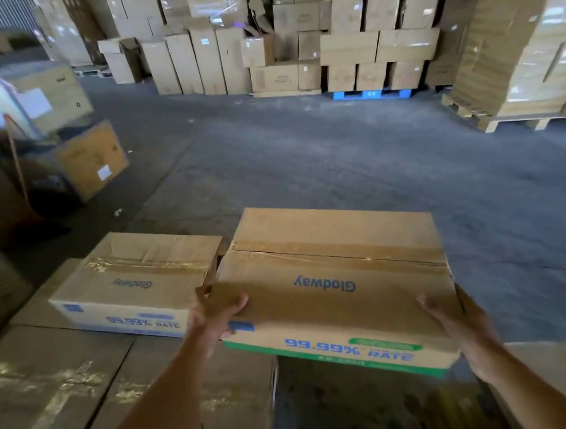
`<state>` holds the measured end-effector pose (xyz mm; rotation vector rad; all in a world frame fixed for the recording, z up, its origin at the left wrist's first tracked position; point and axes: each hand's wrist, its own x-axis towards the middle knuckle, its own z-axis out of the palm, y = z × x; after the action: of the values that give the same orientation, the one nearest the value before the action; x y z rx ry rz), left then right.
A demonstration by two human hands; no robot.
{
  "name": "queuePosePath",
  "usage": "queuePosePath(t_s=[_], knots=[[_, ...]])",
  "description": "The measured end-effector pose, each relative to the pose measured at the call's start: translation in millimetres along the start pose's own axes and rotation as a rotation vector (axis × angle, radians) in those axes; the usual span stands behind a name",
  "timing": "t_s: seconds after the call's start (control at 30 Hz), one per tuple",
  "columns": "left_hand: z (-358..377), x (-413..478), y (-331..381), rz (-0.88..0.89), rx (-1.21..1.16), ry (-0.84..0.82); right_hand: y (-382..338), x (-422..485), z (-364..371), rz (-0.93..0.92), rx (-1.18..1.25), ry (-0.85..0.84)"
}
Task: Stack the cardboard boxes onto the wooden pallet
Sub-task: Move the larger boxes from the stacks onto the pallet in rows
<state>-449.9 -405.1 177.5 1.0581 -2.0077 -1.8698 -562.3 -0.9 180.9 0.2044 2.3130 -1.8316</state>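
Note:
I hold a taped cardboard box (336,288) printed "Glodway" in blue, with a green stripe along its near edge. My left hand (215,317) grips its near left corner and my right hand (455,322) clasps its near right side. The box hangs in the air, its left end over the stack. A second Glodway box (137,282), blue-striped, lies just to the left on a layer of larger taped boxes (56,378). No wooden pallet shows under that stack.
Grey concrete floor (321,163) stretches ahead. Walls of stacked cartons (379,45) stand at the back on a blue pallet (372,93). A wrapped stack on a wooden pallet (537,120) is at the right. Tilted boxes (92,159) crowd the left.

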Motion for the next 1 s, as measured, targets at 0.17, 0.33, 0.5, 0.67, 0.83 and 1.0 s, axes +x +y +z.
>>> queuePosePath(t_s=[0.17, 0.33, 0.5, 0.67, 0.83, 1.0], knots=[[-0.4, 44.9, -21.2, -0.034, 0.073, 0.047, 11.8, 40.1, 37.2, 0.058, -0.033, 0.0], [2.8, 104.0, -45.7, -0.122, 0.237, 0.158, 21.6, 100.5, 78.7, 0.085, -0.086, -0.054], [5.5, 152.1, -61.0, -0.148, 0.35, 0.263, 35.7, 154.9, 119.9, 0.122, -0.114, -0.133], [-4.8, 179.8, -72.5, -0.157, 0.39, 0.327, 52.1, 178.2, 156.9, 0.158, -0.106, -0.182], [-22.8, 207.0, -74.4, -0.186, 0.402, 0.335, 60.3, 185.3, 186.9, 0.182, -0.086, -0.168], [-47.0, 227.0, -84.9, -0.257, 0.529, 0.3, 57.0, 186.8, 217.2, 0.155, -0.112, -0.19]])
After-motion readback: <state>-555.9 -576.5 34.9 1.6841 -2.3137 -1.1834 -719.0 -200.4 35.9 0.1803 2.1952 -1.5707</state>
